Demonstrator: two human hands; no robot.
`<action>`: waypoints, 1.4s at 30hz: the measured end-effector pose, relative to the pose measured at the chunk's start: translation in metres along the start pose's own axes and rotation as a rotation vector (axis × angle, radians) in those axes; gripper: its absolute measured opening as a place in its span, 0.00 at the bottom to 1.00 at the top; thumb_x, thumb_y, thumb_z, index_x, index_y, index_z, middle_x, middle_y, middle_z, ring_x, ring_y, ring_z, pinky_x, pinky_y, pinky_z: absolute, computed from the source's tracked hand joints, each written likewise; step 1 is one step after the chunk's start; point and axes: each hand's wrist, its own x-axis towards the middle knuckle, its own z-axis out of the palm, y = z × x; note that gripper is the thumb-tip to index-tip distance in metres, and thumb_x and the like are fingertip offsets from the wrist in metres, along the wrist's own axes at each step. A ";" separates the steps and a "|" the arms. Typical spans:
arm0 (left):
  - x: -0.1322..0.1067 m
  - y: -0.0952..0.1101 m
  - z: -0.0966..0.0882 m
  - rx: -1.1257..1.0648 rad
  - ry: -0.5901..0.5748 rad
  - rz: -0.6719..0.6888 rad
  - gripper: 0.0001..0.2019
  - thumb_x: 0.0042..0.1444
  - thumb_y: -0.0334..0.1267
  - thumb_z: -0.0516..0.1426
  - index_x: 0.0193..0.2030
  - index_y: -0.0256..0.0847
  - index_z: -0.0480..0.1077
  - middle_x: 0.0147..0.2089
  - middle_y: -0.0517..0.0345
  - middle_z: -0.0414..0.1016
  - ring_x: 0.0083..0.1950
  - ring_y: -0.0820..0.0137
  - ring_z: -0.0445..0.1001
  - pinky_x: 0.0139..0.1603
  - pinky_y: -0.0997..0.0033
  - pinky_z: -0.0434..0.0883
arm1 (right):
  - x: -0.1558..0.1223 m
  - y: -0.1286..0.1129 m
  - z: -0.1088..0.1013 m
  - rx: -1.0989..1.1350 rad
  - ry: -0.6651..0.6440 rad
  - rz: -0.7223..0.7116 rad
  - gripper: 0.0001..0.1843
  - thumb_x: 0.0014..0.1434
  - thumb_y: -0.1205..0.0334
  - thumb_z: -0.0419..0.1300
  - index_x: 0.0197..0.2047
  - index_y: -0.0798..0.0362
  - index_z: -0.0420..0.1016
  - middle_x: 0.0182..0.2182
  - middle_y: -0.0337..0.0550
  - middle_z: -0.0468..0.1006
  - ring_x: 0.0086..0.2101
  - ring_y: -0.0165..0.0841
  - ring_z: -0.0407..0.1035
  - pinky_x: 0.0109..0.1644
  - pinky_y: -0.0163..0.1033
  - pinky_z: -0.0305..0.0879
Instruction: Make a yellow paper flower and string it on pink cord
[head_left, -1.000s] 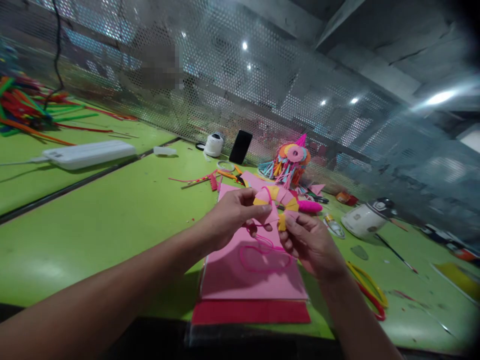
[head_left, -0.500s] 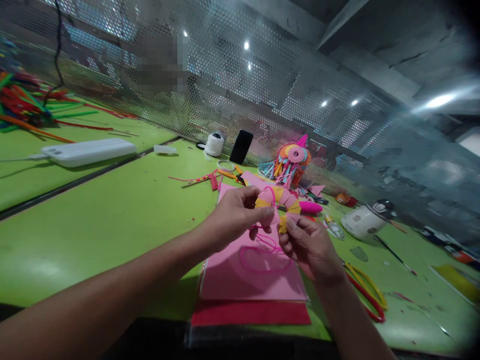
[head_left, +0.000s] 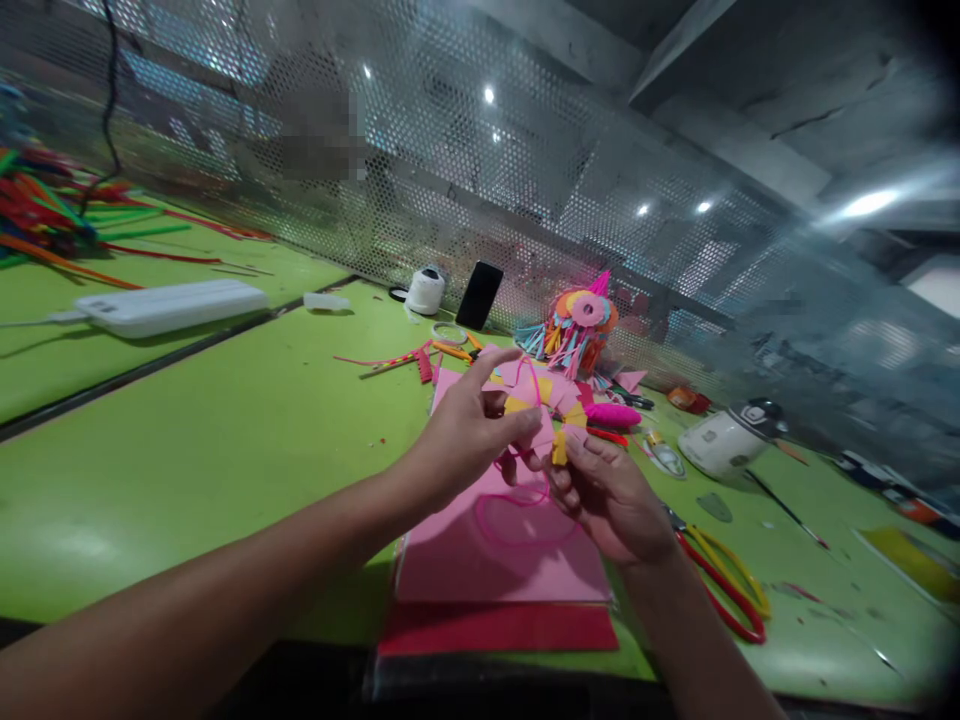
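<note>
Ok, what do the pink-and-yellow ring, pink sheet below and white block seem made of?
Ring: probably matte paper or card, given its flat, crisp-edged segments. Pink sheet: likely matte paper, possibly foam; flat, without glare. White block: seemingly smooth plastic, with rounded edges.

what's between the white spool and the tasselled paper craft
In the head view, a black phone stands tilted between the white spool and the tasselled paper craft; a pale ring lies just in front.
</note>
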 end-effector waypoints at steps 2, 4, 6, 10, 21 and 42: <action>0.000 -0.001 0.000 0.014 -0.006 0.050 0.31 0.55 0.34 0.56 0.64 0.45 0.50 0.24 0.66 0.66 0.22 0.72 0.71 0.17 0.74 0.70 | 0.000 0.001 0.001 0.022 0.005 0.010 0.10 0.57 0.59 0.61 0.31 0.58 0.72 0.21 0.38 0.69 0.18 0.20 0.58 0.19 0.24 0.51; 0.000 -0.001 0.000 0.054 -0.023 0.071 0.22 0.56 0.36 0.54 0.59 0.39 0.61 0.26 0.62 0.67 0.24 0.72 0.71 0.19 0.73 0.71 | 0.000 0.001 0.003 0.049 0.006 0.017 0.10 0.57 0.59 0.62 0.29 0.57 0.70 0.19 0.37 0.68 0.17 0.20 0.57 0.18 0.24 0.49; -0.001 -0.002 -0.002 0.132 -0.069 0.085 0.15 0.56 0.37 0.54 0.49 0.33 0.70 0.31 0.55 0.71 0.29 0.72 0.72 0.24 0.72 0.73 | -0.001 0.001 0.004 0.072 0.004 0.021 0.11 0.56 0.59 0.62 0.28 0.57 0.70 0.19 0.36 0.67 0.16 0.20 0.56 0.17 0.25 0.47; -0.001 -0.005 -0.004 0.369 -0.152 0.192 0.18 0.49 0.29 0.58 0.49 0.34 0.71 0.45 0.48 0.73 0.39 0.70 0.72 0.35 0.72 0.73 | -0.002 -0.002 0.004 0.111 -0.008 0.026 0.11 0.56 0.59 0.62 0.27 0.57 0.69 0.17 0.35 0.66 0.15 0.20 0.53 0.15 0.25 0.44; 0.006 -0.021 -0.019 1.010 -0.083 0.594 0.14 0.58 0.32 0.52 0.48 0.42 0.74 0.28 0.58 0.70 0.27 0.75 0.65 0.28 0.75 0.64 | -0.005 -0.006 0.007 0.163 -0.016 0.072 0.14 0.53 0.56 0.63 0.25 0.58 0.68 0.16 0.34 0.65 0.15 0.20 0.52 0.15 0.26 0.42; 0.005 -0.006 -0.007 0.298 -0.166 0.068 0.10 0.54 0.37 0.57 0.38 0.34 0.77 0.36 0.51 0.79 0.29 0.74 0.73 0.31 0.72 0.74 | -0.037 -0.039 -0.004 -0.780 0.305 -0.423 0.22 0.58 0.45 0.56 0.24 0.55 0.74 0.16 0.39 0.68 0.18 0.25 0.60 0.20 0.31 0.56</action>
